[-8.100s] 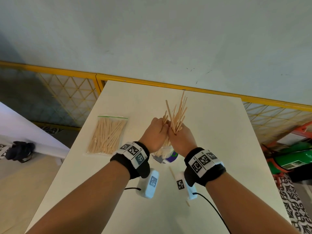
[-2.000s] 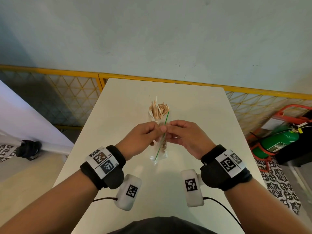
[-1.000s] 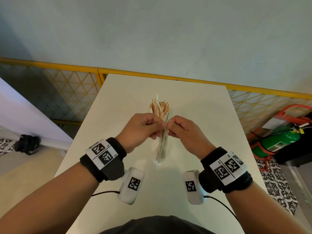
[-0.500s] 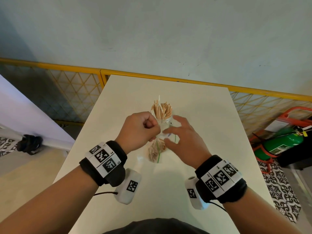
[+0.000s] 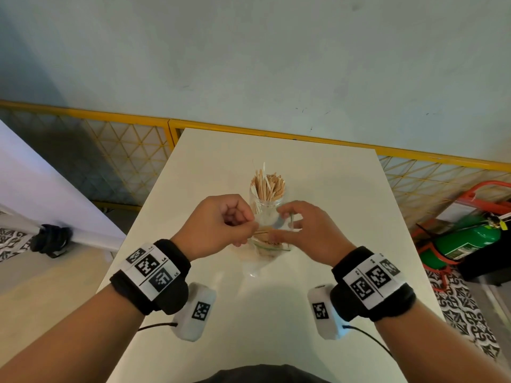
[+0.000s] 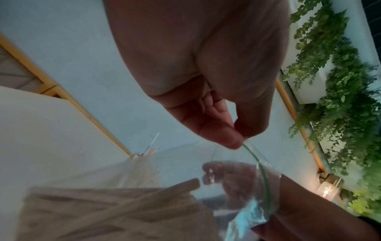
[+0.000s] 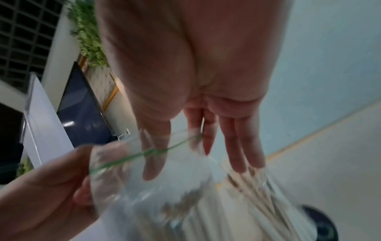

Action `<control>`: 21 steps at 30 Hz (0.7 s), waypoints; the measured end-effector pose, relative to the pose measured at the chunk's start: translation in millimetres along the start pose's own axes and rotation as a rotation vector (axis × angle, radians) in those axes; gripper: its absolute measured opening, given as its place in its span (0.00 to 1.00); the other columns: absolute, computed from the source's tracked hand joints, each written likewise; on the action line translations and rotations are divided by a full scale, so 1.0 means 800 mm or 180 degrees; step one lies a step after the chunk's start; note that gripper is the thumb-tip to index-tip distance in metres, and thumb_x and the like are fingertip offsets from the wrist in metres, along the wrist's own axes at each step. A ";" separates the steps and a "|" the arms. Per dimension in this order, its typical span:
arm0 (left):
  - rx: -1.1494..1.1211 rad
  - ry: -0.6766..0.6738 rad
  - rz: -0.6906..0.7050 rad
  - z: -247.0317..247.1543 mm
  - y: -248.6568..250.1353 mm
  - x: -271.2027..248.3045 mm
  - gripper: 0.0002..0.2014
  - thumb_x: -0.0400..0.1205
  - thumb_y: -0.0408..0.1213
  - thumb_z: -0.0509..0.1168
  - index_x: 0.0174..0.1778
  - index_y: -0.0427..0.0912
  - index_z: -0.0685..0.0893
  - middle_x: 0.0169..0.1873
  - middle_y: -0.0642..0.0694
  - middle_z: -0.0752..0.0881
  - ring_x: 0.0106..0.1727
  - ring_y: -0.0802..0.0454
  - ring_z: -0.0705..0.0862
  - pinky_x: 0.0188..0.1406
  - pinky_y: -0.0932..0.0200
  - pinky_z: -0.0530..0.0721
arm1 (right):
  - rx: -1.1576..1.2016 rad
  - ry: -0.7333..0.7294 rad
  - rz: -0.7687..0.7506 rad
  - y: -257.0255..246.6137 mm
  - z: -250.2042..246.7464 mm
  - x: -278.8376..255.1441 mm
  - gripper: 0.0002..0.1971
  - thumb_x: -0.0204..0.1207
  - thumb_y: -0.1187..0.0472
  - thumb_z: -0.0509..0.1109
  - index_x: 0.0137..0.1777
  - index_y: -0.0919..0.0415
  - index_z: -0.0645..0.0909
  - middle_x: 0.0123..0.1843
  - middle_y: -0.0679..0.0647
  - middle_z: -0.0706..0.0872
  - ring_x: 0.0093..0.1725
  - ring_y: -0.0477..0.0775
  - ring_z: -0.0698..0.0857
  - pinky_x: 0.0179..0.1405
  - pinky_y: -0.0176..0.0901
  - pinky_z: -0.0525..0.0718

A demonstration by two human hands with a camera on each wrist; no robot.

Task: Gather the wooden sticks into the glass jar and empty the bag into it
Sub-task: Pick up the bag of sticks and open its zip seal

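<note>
Item: clear bag [image 5: 272, 246] of wooden sticks, held above the white bench [image 5: 326, 189]; my left hand [image 5: 218, 226] pinches its green-lined mouth, my right hand [image 5: 309, 233] spreads straight fingers into the opening. Behind my hands, partly hidden: glass jar [image 5: 266, 208], upright, sticks [image 5: 268, 185] inside. Beyond the bench's right edge: green fire extinguisher [image 5: 470, 241]; behind: yellow railing [image 5: 110, 117].

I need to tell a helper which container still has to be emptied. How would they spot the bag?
On the white table, before the glass jar of upright sticks, both hands meet. Between them hangs the bag: clear, soft, green-edged, sticks lying inside.
</note>
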State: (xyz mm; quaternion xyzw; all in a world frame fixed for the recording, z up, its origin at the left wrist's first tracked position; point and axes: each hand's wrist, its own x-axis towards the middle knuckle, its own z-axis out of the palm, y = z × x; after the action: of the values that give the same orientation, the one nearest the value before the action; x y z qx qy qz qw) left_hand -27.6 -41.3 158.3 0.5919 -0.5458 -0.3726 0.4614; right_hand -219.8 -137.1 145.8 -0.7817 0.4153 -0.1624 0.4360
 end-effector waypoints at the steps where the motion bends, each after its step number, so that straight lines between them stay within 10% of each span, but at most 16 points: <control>1: -0.0101 -0.0044 0.0024 0.003 0.001 -0.001 0.06 0.75 0.24 0.75 0.38 0.35 0.84 0.25 0.47 0.86 0.24 0.51 0.85 0.26 0.62 0.85 | 0.0250 0.0020 0.0000 -0.001 0.008 -0.001 0.29 0.61 0.52 0.84 0.63 0.51 0.79 0.56 0.42 0.82 0.52 0.47 0.85 0.53 0.42 0.84; 4: -0.0374 -0.0069 0.0161 0.002 -0.001 -0.008 0.14 0.69 0.33 0.81 0.44 0.37 0.83 0.29 0.49 0.85 0.28 0.53 0.83 0.30 0.61 0.84 | 0.0759 -0.0219 -0.0087 -0.011 0.015 -0.004 0.33 0.54 0.60 0.87 0.57 0.46 0.74 0.56 0.46 0.77 0.51 0.53 0.90 0.41 0.48 0.89; 7: -0.0026 -0.0162 0.0235 -0.009 -0.021 -0.017 0.46 0.56 0.55 0.85 0.69 0.52 0.73 0.57 0.51 0.81 0.56 0.52 0.81 0.55 0.56 0.82 | 0.0920 -0.0382 -0.0239 -0.031 -0.006 -0.005 0.31 0.56 0.72 0.85 0.53 0.51 0.72 0.57 0.51 0.76 0.43 0.43 0.91 0.31 0.32 0.84; 9: 0.0757 -0.0407 -0.0086 -0.011 -0.035 -0.020 0.67 0.50 0.62 0.84 0.81 0.66 0.49 0.81 0.55 0.57 0.83 0.50 0.56 0.80 0.50 0.61 | 0.0954 -0.0496 -0.0399 -0.048 -0.024 -0.007 0.30 0.55 0.71 0.84 0.51 0.51 0.72 0.58 0.53 0.76 0.41 0.42 0.90 0.29 0.31 0.82; 11: 0.1580 -0.0603 -0.0132 0.000 -0.039 -0.022 0.74 0.50 0.65 0.82 0.77 0.73 0.29 0.83 0.60 0.33 0.83 0.57 0.26 0.81 0.46 0.33 | 0.0997 -0.0667 -0.0538 -0.064 -0.034 -0.008 0.29 0.51 0.66 0.81 0.51 0.50 0.73 0.59 0.54 0.76 0.42 0.45 0.90 0.30 0.33 0.82; 14: 0.1558 -0.0733 0.0318 0.020 -0.032 -0.014 0.64 0.58 0.70 0.76 0.84 0.63 0.44 0.84 0.58 0.53 0.86 0.57 0.41 0.80 0.41 0.24 | 0.1047 -0.0842 -0.0595 -0.077 -0.039 -0.009 0.34 0.50 0.61 0.79 0.60 0.53 0.75 0.60 0.53 0.77 0.45 0.47 0.89 0.37 0.40 0.85; 16: 0.0760 -0.0742 0.0479 0.026 -0.037 -0.020 0.45 0.71 0.68 0.66 0.82 0.50 0.66 0.78 0.48 0.73 0.82 0.44 0.65 0.82 0.33 0.51 | 0.0941 -0.0900 -0.0641 -0.082 -0.042 -0.013 0.34 0.53 0.65 0.81 0.61 0.49 0.76 0.64 0.52 0.77 0.48 0.48 0.88 0.40 0.43 0.87; 19: 0.0484 -0.0407 0.0021 0.018 -0.035 -0.009 0.22 0.64 0.51 0.78 0.53 0.52 0.85 0.49 0.38 0.89 0.50 0.46 0.88 0.62 0.38 0.81 | 0.0330 -0.0842 -0.0680 -0.078 -0.056 -0.016 0.37 0.58 0.67 0.85 0.62 0.34 0.78 0.66 0.42 0.76 0.49 0.46 0.87 0.40 0.34 0.85; 21: 0.0614 -0.0081 -0.0312 0.017 -0.046 -0.006 0.13 0.58 0.48 0.75 0.34 0.52 0.81 0.29 0.49 0.84 0.29 0.55 0.80 0.38 0.48 0.82 | 0.0145 -0.0819 -0.0546 -0.076 -0.064 -0.018 0.36 0.56 0.60 0.87 0.61 0.29 0.80 0.63 0.39 0.77 0.45 0.46 0.88 0.42 0.32 0.84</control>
State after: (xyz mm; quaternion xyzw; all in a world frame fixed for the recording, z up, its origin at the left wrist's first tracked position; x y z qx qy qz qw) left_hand -29.9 -39.0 119.3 0.6548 -0.5553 -0.3479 0.3766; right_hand -229.1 -137.3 225.7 -0.8185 0.2839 -0.1069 0.4878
